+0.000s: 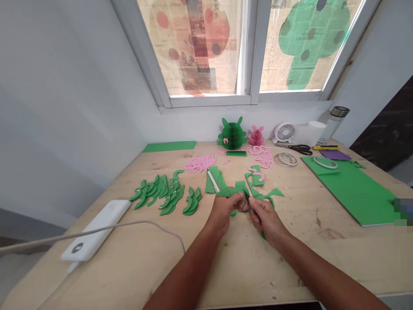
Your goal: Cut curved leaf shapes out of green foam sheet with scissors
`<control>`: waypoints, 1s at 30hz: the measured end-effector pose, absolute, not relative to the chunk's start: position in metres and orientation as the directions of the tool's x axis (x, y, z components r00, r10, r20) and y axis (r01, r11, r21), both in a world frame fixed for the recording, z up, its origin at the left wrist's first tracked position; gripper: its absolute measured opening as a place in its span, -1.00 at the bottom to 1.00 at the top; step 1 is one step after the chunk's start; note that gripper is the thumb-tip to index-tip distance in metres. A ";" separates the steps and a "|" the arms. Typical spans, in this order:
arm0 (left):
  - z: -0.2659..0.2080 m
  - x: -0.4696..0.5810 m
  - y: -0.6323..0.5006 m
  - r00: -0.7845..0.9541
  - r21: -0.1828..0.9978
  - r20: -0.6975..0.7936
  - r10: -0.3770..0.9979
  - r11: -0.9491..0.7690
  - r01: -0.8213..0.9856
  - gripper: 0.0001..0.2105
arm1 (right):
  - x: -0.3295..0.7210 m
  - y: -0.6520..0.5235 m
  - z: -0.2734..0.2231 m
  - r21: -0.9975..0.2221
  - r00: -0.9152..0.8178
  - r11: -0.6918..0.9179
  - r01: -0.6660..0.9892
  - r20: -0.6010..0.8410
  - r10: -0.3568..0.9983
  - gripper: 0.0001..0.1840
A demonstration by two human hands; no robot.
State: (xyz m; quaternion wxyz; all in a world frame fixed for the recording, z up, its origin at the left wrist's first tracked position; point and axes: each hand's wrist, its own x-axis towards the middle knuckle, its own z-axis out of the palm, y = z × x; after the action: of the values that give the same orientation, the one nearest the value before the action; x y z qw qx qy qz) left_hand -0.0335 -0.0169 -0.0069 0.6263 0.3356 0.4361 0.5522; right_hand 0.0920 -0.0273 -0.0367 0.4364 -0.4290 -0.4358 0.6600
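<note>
My left hand (226, 209) pinches a piece of green paper (240, 186) above the middle of the table. My right hand (266, 217) is closed around dark scissors (247, 196), whose blades meet the paper beside my left fingertips. The handles are mostly hidden in my palm. Just beyond my hands lie green paper offcuts (276, 193) and a white pen (213, 181) resting on a green sheet. To the left are overlapping rows of curved green paper cutouts (172, 198), with a smaller stack (192, 201) nearer my left hand.
A white power bank (97, 230) with a cable (129, 223) lies left. Pink cutouts (200, 163), a green honeycomb paper figure (232, 135) and a pink one (256, 137) are farther back. Right are tape rolls (285, 159), black scissors (300, 149), a yellow cutter (325, 147) and green sheets (351, 189).
</note>
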 end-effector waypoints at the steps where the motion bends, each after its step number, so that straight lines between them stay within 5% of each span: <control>1: -0.007 -0.033 -0.017 0.010 0.902 -0.176 0.984 0.165 -0.398 -0.84 | 0.092 -0.027 -0.037 -0.948 -0.252 -0.240 -0.207 -0.185 0.950 -0.55; 30: -0.012 -0.034 -0.015 -0.004 0.918 -0.174 0.985 0.161 -0.362 -0.81 | 0.091 -0.028 -0.035 -0.944 -0.262 -0.241 -0.225 -0.180 0.948 -0.54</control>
State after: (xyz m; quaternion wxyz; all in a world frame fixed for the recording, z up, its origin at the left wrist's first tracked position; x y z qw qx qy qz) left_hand -0.0338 -0.0149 -0.0119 0.6148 0.3462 0.4498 0.5476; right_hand 0.0908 -0.0284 -0.0346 0.4398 -0.4191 -0.4312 0.6671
